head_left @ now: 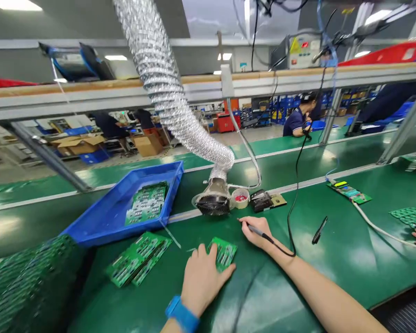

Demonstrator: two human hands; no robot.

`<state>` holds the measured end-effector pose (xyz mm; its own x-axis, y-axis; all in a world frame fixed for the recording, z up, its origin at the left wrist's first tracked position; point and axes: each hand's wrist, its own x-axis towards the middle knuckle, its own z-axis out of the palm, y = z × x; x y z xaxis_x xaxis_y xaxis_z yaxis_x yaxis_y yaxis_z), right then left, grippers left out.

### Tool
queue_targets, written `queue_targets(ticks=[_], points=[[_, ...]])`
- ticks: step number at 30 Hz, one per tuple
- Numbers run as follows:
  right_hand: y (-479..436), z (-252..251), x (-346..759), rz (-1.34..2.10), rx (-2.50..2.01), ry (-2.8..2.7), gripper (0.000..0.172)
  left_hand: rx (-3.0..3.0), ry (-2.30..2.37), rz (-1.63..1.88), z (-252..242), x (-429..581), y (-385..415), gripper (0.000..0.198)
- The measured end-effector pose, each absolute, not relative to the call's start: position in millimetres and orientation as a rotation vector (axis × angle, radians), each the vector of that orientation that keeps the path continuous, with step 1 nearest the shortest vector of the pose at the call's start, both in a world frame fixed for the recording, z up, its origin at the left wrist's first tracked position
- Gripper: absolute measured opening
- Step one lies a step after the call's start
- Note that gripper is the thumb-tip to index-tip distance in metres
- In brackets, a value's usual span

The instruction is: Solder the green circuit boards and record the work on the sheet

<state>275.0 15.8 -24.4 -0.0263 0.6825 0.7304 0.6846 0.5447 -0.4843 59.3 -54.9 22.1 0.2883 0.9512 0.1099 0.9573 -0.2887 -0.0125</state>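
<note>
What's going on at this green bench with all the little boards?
A person is working on circuit boards by hand. The left hand lies flat on a small green board on the bench. The right hand grips a thin corded tool, likely a soldering iron, its tip near the mouth of a silver duct. More boards lie to the left and in a blue tray.

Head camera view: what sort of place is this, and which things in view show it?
Most likely an electronics factory assembly line. Green circuit boards lie on the bench and in a blue tray, a foil extraction duct hangs above, and the right hand holds a soldering iron.
</note>
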Motion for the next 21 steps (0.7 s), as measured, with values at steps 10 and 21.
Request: queue_targets(ticks=[10,21], points=[[14,-21,271,0.103,-1.092,-1.726,0.022,-2.507,-1.734,-0.33,32,-17,-4,0.05],[5,-12,258,0.185,-1.072,-1.753,0.023,-2.711,-1.587,-0.533,17,-32,14,0.024]])
